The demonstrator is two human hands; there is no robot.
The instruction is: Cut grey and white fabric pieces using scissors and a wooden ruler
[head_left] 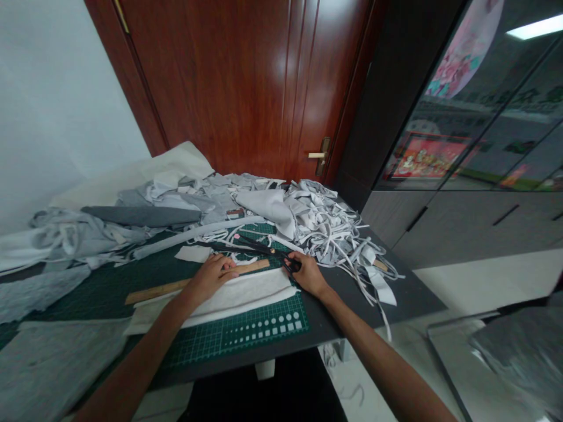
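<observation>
My left hand (210, 278) lies flat on a wooden ruler (153, 291), which crosses a strip of white fabric (237, 296) on a green cutting mat (268, 334). My right hand (308, 275) grips the finger loops of a pair of black scissors (259, 249). Their long blades point up and left, lying over the ruler's far end and the fabric scraps. A small white fabric scrap (193, 254) sits just beyond my left hand.
A heap of white and grey fabric strips (325, 228) fills the far right of the dark table (387, 299), and grey cloth pieces (79, 237) spread across the left. A wooden door (229, 88) stands behind the table, and a glass-fronted cabinet (475, 99) stands to the right.
</observation>
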